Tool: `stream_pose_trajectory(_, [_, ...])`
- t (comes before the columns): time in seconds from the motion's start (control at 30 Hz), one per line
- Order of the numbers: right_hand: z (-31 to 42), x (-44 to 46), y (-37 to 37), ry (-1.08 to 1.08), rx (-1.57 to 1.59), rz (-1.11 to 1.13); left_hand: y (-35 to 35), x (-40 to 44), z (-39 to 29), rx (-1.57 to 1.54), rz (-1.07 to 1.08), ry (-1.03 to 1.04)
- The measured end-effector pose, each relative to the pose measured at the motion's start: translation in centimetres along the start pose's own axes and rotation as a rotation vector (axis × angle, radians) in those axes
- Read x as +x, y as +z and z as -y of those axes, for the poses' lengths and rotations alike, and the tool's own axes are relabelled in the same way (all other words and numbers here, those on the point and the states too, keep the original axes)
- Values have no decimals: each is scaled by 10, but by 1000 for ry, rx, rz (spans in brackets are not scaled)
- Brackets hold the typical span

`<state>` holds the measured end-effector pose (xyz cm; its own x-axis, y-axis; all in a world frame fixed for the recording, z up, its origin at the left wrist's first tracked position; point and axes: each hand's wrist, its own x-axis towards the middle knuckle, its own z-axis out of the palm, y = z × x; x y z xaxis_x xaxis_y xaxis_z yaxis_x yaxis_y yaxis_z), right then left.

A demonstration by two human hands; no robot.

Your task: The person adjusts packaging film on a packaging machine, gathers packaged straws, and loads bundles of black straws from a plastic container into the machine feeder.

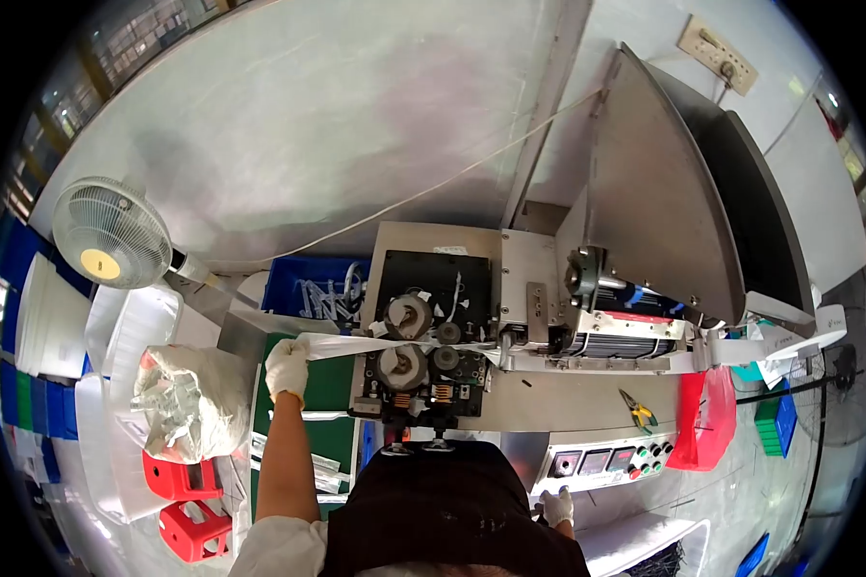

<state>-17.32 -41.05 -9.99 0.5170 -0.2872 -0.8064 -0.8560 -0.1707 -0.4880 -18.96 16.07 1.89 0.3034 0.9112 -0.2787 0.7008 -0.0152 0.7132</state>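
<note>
My left hand (287, 369), in a white glove, is closed on the end of a white plastic strip (342, 347). From my fingers the strip runs right, between the grey rollers (401, 366) of a machine. Below my left hand lies a green mat (329, 439) with pale strips on it. My right hand (554, 506), also gloved, is by the lower left edge of the control panel (607, 461). Its fingers are too small and partly hidden to tell whether they grip anything.
A fan (112, 234) stands at left, above a white sack (192, 402) and red stools (195, 531). Behind the rollers is a blue bin (310, 288) with pale pieces. Yellow-handled pliers (638, 412) lie on the machine table. A red bag (704, 420) hangs at right.
</note>
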Motion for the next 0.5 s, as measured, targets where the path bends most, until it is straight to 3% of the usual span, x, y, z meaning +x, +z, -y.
stream_pose_trajectory(0.07, [-1,12,1,-59,-69,46,-13,27,43,-148,-42,106])
stream_pose_trajectory(0.13, [8,10,9,-89,-16,85,-36,40,61,-65,-94,61])
stream_pose_trajectory(0.23, [33,-12,26,-112,-93,110,-73,44,76,-177,-171,6])
stream_pose_trajectory(0.27, [43,-22,32,-153,-127,130,-86,47,88,-139,-219,68])
stream_pose_trajectory(0.33, [50,-28,41,-185,-202,114,-118,24,65,88,-323,-25])
stream_pose_trajectory(0.4, [43,-10,47,-190,-107,194,-144,39,101,99,-375,-86])
stream_pose_trajectory(0.43, [43,-4,46,-200,-299,132,-156,47,122,30,-427,-74])
stream_pose_trajectory(0.5, [48,-11,52,-213,-348,111,-185,49,141,-41,-548,-43])
